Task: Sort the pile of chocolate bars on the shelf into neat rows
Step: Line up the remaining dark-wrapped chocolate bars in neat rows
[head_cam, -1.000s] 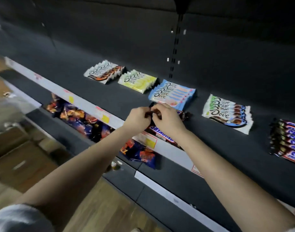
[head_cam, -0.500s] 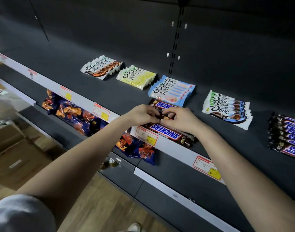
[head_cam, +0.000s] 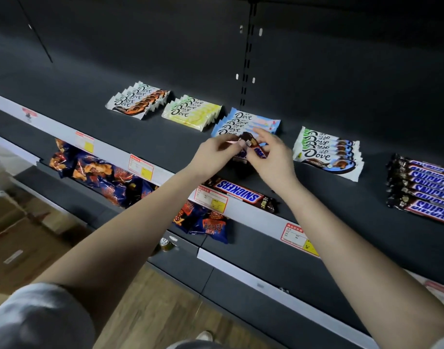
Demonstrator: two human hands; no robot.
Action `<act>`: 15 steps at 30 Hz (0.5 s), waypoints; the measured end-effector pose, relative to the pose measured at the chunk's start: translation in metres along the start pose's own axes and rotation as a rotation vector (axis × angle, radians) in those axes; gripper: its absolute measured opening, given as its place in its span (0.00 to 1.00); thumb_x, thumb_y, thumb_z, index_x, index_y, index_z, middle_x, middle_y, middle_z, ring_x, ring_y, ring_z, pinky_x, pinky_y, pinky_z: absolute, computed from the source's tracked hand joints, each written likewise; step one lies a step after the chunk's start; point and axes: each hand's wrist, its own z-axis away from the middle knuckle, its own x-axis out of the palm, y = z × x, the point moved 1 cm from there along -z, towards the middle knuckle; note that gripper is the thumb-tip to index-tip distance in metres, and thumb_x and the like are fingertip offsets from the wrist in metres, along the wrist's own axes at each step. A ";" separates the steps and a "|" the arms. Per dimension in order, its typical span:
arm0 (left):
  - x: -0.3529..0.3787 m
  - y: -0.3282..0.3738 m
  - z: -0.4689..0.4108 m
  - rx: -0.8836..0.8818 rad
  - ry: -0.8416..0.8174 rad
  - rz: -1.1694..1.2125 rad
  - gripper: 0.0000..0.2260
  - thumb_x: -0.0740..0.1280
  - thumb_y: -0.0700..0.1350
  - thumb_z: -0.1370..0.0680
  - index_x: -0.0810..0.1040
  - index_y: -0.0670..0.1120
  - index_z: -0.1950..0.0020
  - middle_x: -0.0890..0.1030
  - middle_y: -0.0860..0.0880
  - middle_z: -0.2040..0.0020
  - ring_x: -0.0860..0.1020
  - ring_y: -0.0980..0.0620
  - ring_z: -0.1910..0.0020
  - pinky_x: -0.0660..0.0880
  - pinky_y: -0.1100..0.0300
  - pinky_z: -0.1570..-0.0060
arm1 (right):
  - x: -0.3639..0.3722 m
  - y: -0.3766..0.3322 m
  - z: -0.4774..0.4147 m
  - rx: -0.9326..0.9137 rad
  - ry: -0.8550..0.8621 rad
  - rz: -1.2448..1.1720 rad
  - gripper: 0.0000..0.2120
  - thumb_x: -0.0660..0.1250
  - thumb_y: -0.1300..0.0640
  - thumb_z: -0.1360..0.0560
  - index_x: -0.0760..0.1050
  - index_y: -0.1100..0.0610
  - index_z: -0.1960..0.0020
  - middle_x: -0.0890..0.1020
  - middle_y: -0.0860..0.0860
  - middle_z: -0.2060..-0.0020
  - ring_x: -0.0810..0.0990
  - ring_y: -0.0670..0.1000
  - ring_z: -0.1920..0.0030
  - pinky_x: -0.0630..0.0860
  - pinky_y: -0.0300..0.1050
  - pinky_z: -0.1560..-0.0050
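L grip (head_cam: 216, 153) & R grip (head_cam: 275, 159) both pinch one Snickers bar (head_cam: 250, 141) above shelf (head_cam: 165, 147). 2nd bar (head_cam: 238, 193) lies flat at shelf's front edge.

- The small bar (head_cam: 251, 144), pinched between the left hand (head_cam: 213, 153) and right hand (head_cam: 273, 159), is mostly covered by them; its label cannot be read.
- The blue Dove stack (head_cam: 243, 120) loses its near edge behind both hands.
- The Snickers row (head_cam: 424, 187) runs off the right edge.
- Print on the price tags (head_cam: 211, 199) is too small to read.

We're in a shop: dark retail shelving (head_cam: 165, 147), price tags (head_cam: 141, 168) along its white edge strip (head_cam: 107, 153), Dove bars (head_cam: 138, 100) and Snickers bars (head_cam: 424, 187) in rows.
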 end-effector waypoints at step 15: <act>0.040 0.017 -0.011 0.230 -0.054 -0.334 0.17 0.71 0.43 0.28 0.77 0.47 0.39 0.80 0.51 0.42 0.75 0.55 0.43 0.67 0.68 0.47 | -0.050 0.042 -0.005 0.227 0.242 -0.431 0.28 0.58 0.68 0.30 0.69 0.41 0.39 0.73 0.45 0.42 0.73 0.47 0.42 0.71 0.51 0.38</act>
